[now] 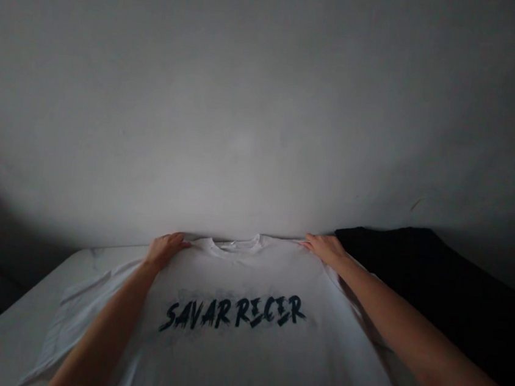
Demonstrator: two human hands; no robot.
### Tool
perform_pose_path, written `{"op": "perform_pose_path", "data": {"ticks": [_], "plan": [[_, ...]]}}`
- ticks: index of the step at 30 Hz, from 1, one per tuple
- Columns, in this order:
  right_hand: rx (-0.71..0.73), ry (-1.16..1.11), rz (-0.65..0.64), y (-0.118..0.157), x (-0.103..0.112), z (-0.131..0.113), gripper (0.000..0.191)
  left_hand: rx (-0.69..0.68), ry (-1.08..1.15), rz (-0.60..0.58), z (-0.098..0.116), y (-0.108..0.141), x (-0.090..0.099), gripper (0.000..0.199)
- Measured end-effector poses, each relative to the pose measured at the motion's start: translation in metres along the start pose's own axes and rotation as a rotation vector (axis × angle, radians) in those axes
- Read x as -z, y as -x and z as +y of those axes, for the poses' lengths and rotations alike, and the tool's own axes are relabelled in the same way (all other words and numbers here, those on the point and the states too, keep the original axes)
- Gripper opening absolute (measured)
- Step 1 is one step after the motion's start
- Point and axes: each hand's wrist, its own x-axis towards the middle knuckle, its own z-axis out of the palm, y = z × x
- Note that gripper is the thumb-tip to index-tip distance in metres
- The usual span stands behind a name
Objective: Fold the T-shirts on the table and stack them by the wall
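A white T-shirt [230,362] with dark brush-style lettering across its chest lies spread out, front side up, its collar at the far end by the wall. My left hand [166,248] grips the shirt at the shoulder left of the collar, fingers closed over the edge. At the opposite shoulder, my right hand [324,248] pinches the fabric between thumb and fingers. The left sleeve lies loosely creased beyond my left forearm. My right forearm partly covers the other sleeve.
Under the shirt is a pale marbled table [19,309] with a rounded far corner. A black cloth [432,285] lies to the right of the shirt. A plain grey wall [248,106] rises right behind the table's far edge.
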Motion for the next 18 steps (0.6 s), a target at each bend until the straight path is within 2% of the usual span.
{"op": "perform_pose_path", "data": {"ticks": [3,6,8,10,12,15,18], "plan": [[-0.051,0.009,0.006,0.001,0.002,-0.008,0.036,0.014,-0.119,-0.020,0.006,0.004,0.003,0.031],[-0.055,0.024,0.052,0.010,0.014,-0.021,0.026,0.040,-0.187,0.052,0.013,0.015,0.010,0.027],[-0.017,0.001,0.107,0.028,0.028,-0.031,0.024,0.040,-0.173,0.099,0.021,0.034,0.019,0.027],[0.048,-0.102,0.157,0.060,0.043,-0.040,0.027,0.018,-0.091,0.111,0.030,0.067,0.031,0.026],[0.131,-0.295,0.191,0.105,0.059,-0.043,0.029,-0.051,0.055,0.087,0.037,0.120,0.042,0.025],[0.134,-0.640,0.160,0.198,0.073,-0.033,0.030,-0.111,0.285,0.047,0.033,0.233,0.051,0.027],[-0.134,-0.860,0.079,0.311,0.068,-0.011,0.033,0.133,0.386,0.048,0.009,0.366,0.043,0.028]]}}
